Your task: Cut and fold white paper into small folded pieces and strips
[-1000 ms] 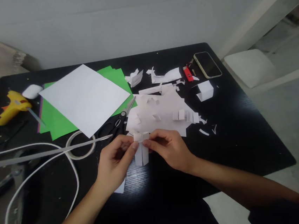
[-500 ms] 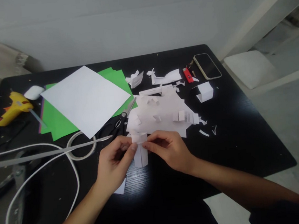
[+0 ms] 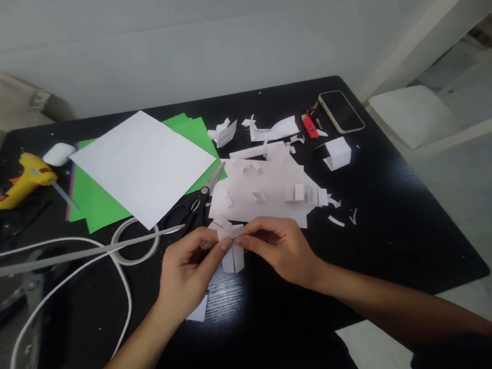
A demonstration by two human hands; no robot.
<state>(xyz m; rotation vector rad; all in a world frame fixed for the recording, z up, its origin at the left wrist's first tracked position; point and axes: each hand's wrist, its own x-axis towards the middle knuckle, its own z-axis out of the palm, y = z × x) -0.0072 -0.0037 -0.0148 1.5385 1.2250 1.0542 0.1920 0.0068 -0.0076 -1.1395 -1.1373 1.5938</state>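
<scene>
A small folded white paper piece (image 3: 233, 259) is held above the front of the black table. My left hand (image 3: 188, 268) pinches its left side between thumb and fingers. From the other side, my right hand (image 3: 282, 250) grips the same piece by thumb and forefinger, so both thumbs nearly meet at its middle. Two flaps hang down below the thumbs, with a slit between them. Just beyond the hands lies a cut white paper sheet (image 3: 271, 176) with small folded bits on it. Black-handled scissors (image 3: 205, 191) rest at its left edge, partly open.
White paper (image 3: 144, 165) overlaps green sheets (image 3: 200, 136) at the back left. Nearby are a yellow glue gun (image 3: 32, 176), a tape roll (image 3: 156, 242) and a looping white cable (image 3: 129, 300). A phone (image 3: 341, 111), red lighter (image 3: 309, 126) and folded paper box (image 3: 339, 153) sit at right.
The upper part of the folded paper has tilted slightly between my fingers, and its lower flaps sit a little higher. Both hands keep their grip in nearly the same place.
</scene>
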